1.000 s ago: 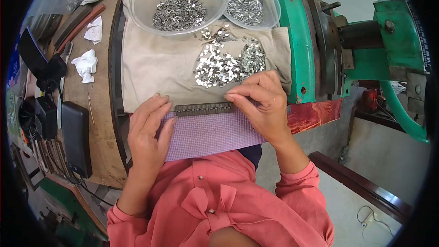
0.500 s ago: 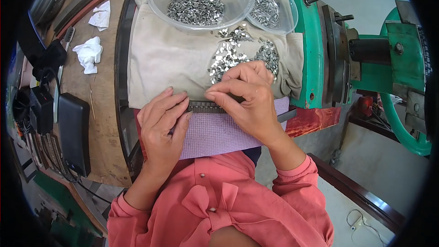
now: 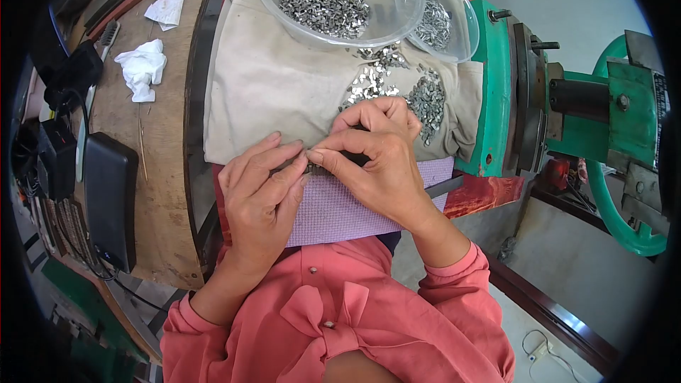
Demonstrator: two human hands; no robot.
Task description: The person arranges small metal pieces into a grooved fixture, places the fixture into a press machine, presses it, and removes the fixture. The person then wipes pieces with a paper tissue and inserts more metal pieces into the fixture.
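A dark slotted metal bar (image 3: 317, 169) lies at the cloth's near edge, above a purple checked mat (image 3: 340, 209), mostly hidden by my fingers. My left hand (image 3: 264, 188) is closed round the bar's left part. The thumb and forefinger of my right hand (image 3: 372, 159) pinch together over the bar, beside my left fingertips; what they hold is too small to make out. Just beyond my right hand, small shiny metal pieces (image 3: 372, 81) and a greyer pile (image 3: 427, 103) lie on the beige cloth (image 3: 262, 78).
Two clear tubs, a large one (image 3: 326, 37) and a smaller one (image 3: 468, 35), hold metal pieces at the back. A green machine (image 3: 494, 92) stands at right. The wooden table (image 3: 167, 191) at left bears crumpled tissue (image 3: 142, 69) and a black box (image 3: 111, 202).
My right hand has moved left along the bar, and its fingertips now meet my left hand's. The tubs and cloth appear shifted slightly right and down in the view.
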